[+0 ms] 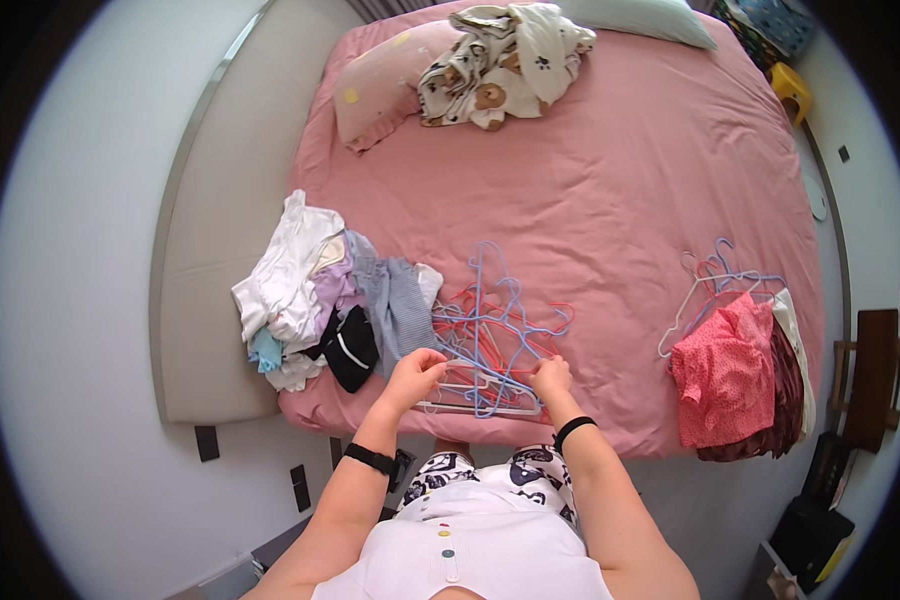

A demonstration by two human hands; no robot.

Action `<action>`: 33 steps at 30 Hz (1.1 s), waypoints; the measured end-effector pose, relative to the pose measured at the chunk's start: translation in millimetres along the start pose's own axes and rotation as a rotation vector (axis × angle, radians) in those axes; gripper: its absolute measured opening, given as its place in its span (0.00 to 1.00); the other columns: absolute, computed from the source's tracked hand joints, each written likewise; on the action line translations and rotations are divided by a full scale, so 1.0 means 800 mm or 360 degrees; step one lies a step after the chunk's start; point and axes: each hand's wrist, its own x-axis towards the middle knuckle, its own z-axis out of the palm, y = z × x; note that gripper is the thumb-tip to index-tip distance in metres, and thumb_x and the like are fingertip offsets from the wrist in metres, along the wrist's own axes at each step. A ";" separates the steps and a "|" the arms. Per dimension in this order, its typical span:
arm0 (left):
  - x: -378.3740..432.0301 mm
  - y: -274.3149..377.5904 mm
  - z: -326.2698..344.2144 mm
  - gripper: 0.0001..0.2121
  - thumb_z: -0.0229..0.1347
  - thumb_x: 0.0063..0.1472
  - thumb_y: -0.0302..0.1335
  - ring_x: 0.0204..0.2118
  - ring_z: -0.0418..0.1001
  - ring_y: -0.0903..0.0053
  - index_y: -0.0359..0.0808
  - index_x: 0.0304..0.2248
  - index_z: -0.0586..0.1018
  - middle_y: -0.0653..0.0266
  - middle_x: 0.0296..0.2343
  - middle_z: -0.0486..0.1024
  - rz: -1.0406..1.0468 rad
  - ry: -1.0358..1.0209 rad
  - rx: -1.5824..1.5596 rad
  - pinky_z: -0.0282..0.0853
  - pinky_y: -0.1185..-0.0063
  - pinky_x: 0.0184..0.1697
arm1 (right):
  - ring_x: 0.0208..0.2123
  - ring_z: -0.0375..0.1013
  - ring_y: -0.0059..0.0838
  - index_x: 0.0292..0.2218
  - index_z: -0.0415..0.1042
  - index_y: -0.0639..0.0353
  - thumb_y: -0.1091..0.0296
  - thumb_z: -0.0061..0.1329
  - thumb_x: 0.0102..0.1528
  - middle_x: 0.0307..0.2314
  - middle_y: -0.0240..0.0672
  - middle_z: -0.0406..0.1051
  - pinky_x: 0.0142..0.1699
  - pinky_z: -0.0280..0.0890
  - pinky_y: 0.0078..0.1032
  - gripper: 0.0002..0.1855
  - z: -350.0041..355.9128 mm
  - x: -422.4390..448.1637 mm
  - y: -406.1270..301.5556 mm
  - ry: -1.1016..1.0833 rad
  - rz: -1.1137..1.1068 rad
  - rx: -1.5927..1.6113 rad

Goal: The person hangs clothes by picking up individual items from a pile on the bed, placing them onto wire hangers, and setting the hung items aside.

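Note:
A tangle of blue, red and white clothes hangers (478, 322) lies near the front edge of the bed, which has a pink sheet (645, 150). My left hand (418, 375) is at the left side of the tangle with thumb and fingertips together, by a white hanger (495, 407); whether it grips one is unclear. On the right side, my right hand (551, 375) pinches the end of a red hanger (521, 370). A striped grey-blue garment (401, 307) lies against the hangers, beside a heap of white clothes (292, 262), a lilac garment (335, 289) and a black garment (349, 349).
Clothes on hangers, with a pink patterned garment (724, 371) on top, lie at the bed's right edge. A pink pillow (390, 82) and a crumpled patterned blanket (506, 67) are at the far side. A padded headboard (217, 262) borders the left, and a yellow stool (790, 88) stands far right.

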 end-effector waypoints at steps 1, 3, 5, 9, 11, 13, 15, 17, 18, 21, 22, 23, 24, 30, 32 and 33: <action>-0.005 -0.006 -0.010 0.08 0.51 0.57 0.26 0.22 0.67 0.87 0.32 0.35 0.72 0.68 0.25 0.72 0.0002 0.0032 -0.0005 0.64 0.88 0.25 | 0.38 0.71 0.44 0.32 0.75 0.51 0.63 0.49 0.46 0.36 0.39 0.70 0.42 0.64 0.43 0.10 0.004 0.004 0.004 -0.0005 -0.0023 -0.0019; -0.009 -0.015 -0.032 0.08 0.51 0.57 0.26 0.22 0.67 0.87 0.32 0.35 0.72 0.68 0.25 0.72 0.0034 0.0038 -0.0010 0.64 0.88 0.25 | 0.37 0.71 0.41 0.36 0.74 0.54 0.64 0.47 0.47 0.34 0.42 0.71 0.43 0.65 0.40 0.13 0.012 0.019 0.021 -0.0062 0.0317 -0.0131; -0.008 -0.018 -0.053 0.08 0.51 0.56 0.25 0.22 0.67 0.87 0.32 0.35 0.72 0.67 0.25 0.72 0.0011 0.0007 0.0003 0.64 0.88 0.25 | 0.39 0.70 0.43 0.40 0.69 0.59 0.65 0.47 0.48 0.34 0.43 0.71 0.44 0.64 0.38 0.17 0.024 0.036 0.070 -0.0070 0.0500 0.0266; -0.013 -0.071 -0.102 0.07 0.52 0.54 0.26 0.20 0.67 0.86 0.32 0.33 0.73 0.68 0.23 0.72 0.0040 0.0094 -0.0138 0.64 0.86 0.23 | 0.27 0.71 0.27 0.34 0.70 0.62 0.65 0.41 0.50 0.23 0.37 0.70 0.32 0.67 0.25 0.12 -0.029 0.016 0.068 -0.0492 0.0490 0.0885; -0.009 -0.099 -0.125 0.07 0.53 0.54 0.26 0.18 0.67 0.86 0.32 0.32 0.73 0.68 0.22 0.72 -0.0062 0.0096 -0.0182 0.64 0.85 0.21 | 0.21 0.67 0.21 0.29 0.70 0.61 0.67 0.40 0.50 0.20 0.33 0.68 0.29 0.65 0.21 0.09 -0.058 -0.002 0.041 -0.0318 0.0485 0.1205; 0.004 -0.122 -0.140 0.08 0.53 0.53 0.27 0.18 0.68 0.85 0.32 0.32 0.73 0.67 0.22 0.72 -0.0034 0.0109 -0.0202 0.65 0.84 0.20 | 0.21 0.68 0.25 0.26 0.67 0.59 0.68 0.37 0.51 0.19 0.33 0.68 0.29 0.66 0.23 0.08 -0.093 -0.017 0.018 -0.0002 0.0095 0.1877; 0.015 -0.134 -0.156 0.08 0.52 0.53 0.27 0.17 0.68 0.83 0.32 0.32 0.73 0.66 0.22 0.72 -0.0113 0.0089 -0.0193 0.65 0.84 0.20 | 0.19 0.68 0.26 0.26 0.64 0.59 0.69 0.34 0.52 0.18 0.33 0.67 0.29 0.67 0.25 0.08 -0.135 -0.035 -0.028 0.0047 0.0063 0.1857; 0.028 -0.150 -0.176 0.07 0.52 0.53 0.27 0.17 0.68 0.83 0.32 0.32 0.73 0.66 0.22 0.72 -0.0115 0.0049 -0.0234 0.65 0.84 0.20 | 0.19 0.68 0.27 0.27 0.62 0.60 0.69 0.33 0.53 0.16 0.34 0.64 0.30 0.68 0.26 0.07 -0.171 -0.054 -0.080 0.0231 -0.0097 0.1903; 0.032 -0.154 -0.184 0.07 0.52 0.53 0.26 0.18 0.68 0.83 0.32 0.31 0.72 0.66 0.21 0.71 -0.0088 0.0054 -0.0254 0.65 0.84 0.20 | 0.16 0.67 0.26 0.28 0.61 0.62 0.70 0.32 0.53 0.14 0.34 0.62 0.28 0.68 0.25 0.08 -0.188 -0.062 -0.107 0.0357 -0.0237 0.1811; 0.038 -0.165 -0.218 0.06 0.52 0.53 0.25 0.18 0.68 0.83 0.32 0.31 0.72 0.66 0.21 0.71 -0.0106 0.0040 -0.0377 0.65 0.84 0.20 | 0.15 0.66 0.25 0.27 0.61 0.62 0.71 0.30 0.54 0.12 0.32 0.61 0.26 0.67 0.22 0.08 -0.220 -0.068 -0.184 0.0456 -0.0485 0.1474; 0.040 -0.171 -0.231 0.06 0.51 0.54 0.26 0.17 0.67 0.83 0.33 0.31 0.73 0.66 0.21 0.71 -0.0065 0.0056 -0.0343 0.65 0.84 0.20 | 0.15 0.67 0.24 0.28 0.62 0.64 0.70 0.31 0.55 0.11 0.33 0.63 0.24 0.64 0.20 0.09 -0.222 -0.064 -0.199 0.0531 -0.0547 0.1362; 0.040 -0.177 -0.244 0.06 0.51 0.54 0.26 0.17 0.67 0.83 0.33 0.31 0.73 0.66 0.21 0.71 -0.0060 0.0065 -0.0365 0.65 0.84 0.20 | 0.15 0.67 0.24 0.28 0.62 0.64 0.70 0.31 0.55 0.11 0.33 0.63 0.24 0.64 0.20 0.09 -0.224 -0.061 -0.220 0.0523 -0.0563 0.1345; 0.042 -0.185 -0.257 0.06 0.51 0.54 0.26 0.17 0.67 0.83 0.33 0.31 0.73 0.66 0.21 0.71 -0.0076 0.0098 -0.0412 0.65 0.84 0.19 | 0.14 0.67 0.24 0.28 0.62 0.65 0.70 0.31 0.54 0.10 0.33 0.62 0.23 0.63 0.20 0.10 -0.229 -0.063 -0.252 0.0670 -0.0595 0.1192; 0.032 -0.217 -0.326 0.06 0.50 0.55 0.28 0.16 0.68 0.83 0.35 0.29 0.73 0.65 0.21 0.72 -0.0192 0.0278 -0.0605 0.64 0.84 0.18 | 0.14 0.69 0.26 0.25 0.66 0.66 0.68 0.34 0.54 0.09 0.35 0.64 0.22 0.62 0.23 0.12 -0.187 -0.015 -0.363 0.0829 -0.0472 0.0561; 0.031 -0.228 -0.342 0.06 0.49 0.55 0.29 0.17 0.68 0.84 0.35 0.30 0.73 0.66 0.21 0.72 -0.0214 0.0313 -0.0641 0.64 0.85 0.19 | 0.13 0.69 0.29 0.23 0.67 0.63 0.62 0.36 0.55 0.09 0.35 0.66 0.23 0.61 0.28 0.15 -0.175 -0.007 -0.396 0.0805 -0.0425 0.0379; 0.028 -0.237 -0.350 0.07 0.49 0.56 0.29 0.17 0.68 0.84 0.34 0.31 0.73 0.66 0.22 0.72 -0.0238 0.0342 -0.0665 0.65 0.86 0.19 | 0.13 0.69 0.29 0.23 0.67 0.63 0.62 0.36 0.55 0.09 0.35 0.66 0.23 0.61 0.28 0.15 -0.172 -0.004 -0.416 0.0787 -0.0448 0.0374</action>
